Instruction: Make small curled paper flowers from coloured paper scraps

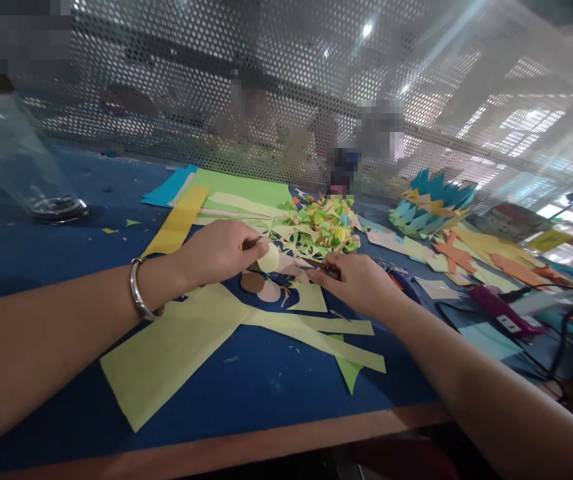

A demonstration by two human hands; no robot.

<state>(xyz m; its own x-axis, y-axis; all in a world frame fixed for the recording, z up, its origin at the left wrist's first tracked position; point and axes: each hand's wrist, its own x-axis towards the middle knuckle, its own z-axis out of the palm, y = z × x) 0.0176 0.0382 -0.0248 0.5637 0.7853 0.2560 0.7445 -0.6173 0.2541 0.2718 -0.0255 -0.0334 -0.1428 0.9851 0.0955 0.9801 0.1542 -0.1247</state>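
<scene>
My left hand (223, 248), with a silver bangle at the wrist, pinches a small pale yellow paper disc (269, 259) between thumb and fingers. Just below it on the table lie a brown paper disc (252, 283) and a pale pinkish disc (269, 291). To the right, my right hand (350, 279) is closed, its fingertips pressed together near a cut yellow paper piece (311, 298). Something small and dark shows among those fingers, too unclear to name. A large pale yellow paper sheet (166, 353) and paper strips (349, 350) lie nearer the front edge.
A heap of paper scraps (323, 223) lies beyond my hands, with green sheets (246, 187) behind. A glass container (41, 193) stands left. At right are a blue paper crown (433, 200), a purple power strip (503, 313) and cables. A perforated metal screen (166, 87) bounds the back.
</scene>
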